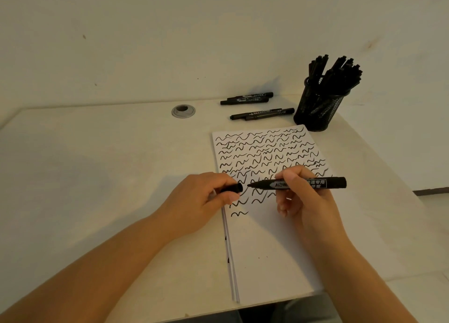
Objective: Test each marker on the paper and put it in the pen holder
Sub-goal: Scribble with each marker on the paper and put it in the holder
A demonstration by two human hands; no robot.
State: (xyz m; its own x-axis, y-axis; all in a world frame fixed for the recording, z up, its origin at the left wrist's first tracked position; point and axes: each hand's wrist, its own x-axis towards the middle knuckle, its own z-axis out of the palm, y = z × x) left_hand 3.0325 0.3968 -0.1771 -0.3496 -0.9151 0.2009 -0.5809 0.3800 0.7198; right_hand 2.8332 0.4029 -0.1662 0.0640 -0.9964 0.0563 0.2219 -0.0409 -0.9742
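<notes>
My right hand (pixel 301 196) grips a black marker (pixel 323 183) held level above the paper (pixel 269 245), its bare tip pointing left. My left hand (pixel 204 201) pinches the marker's black cap (pixel 234 188), a small gap away from the tip. The white paper is covered with rows of black squiggles on its upper half. A black mesh pen holder (pixel 315 108) packed with several black markers stands at the paper's far right corner. Two pairs of black markers, one pair (pixel 246 98) by the wall and the other pair (pixel 262 113) nearer the paper, lie on the desk beyond the paper.
The pale desk (pixel 109 177) meets a wall at the back. A round metal cable grommet (pixel 183 110) sits near the back edge. More sheets lie stacked under the paper. The desk's front edge runs just below the paper.
</notes>
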